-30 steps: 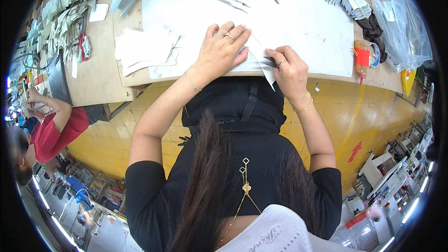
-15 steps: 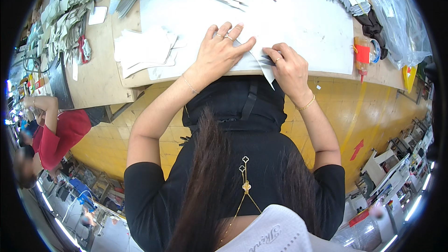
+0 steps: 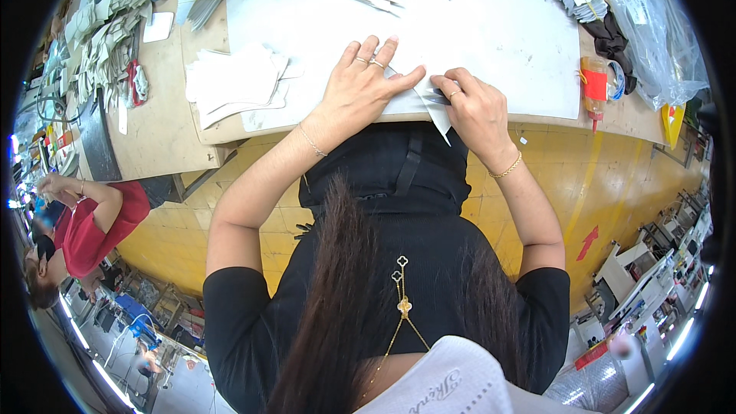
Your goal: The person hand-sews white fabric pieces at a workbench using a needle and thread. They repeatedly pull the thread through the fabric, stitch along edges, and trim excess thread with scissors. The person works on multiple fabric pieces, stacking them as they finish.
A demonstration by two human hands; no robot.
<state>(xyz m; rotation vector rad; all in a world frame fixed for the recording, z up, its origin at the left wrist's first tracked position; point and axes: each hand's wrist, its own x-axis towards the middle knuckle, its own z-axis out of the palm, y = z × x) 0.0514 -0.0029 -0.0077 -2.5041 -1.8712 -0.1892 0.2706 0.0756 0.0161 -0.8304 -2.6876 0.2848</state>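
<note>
Little is changed since a second ago: at the upper centre of the frame the white cut piece (image 3: 438, 111) is still pinned by the spread left hand (image 3: 366, 86) and pinched by the right hand (image 3: 474, 107), so trimming is judged ongoing.

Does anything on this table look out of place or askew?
Only slightly: the white cut piece under the left hand and right hand pokes past the table's front edge. Nothing looks spilled or damaged.
</note>
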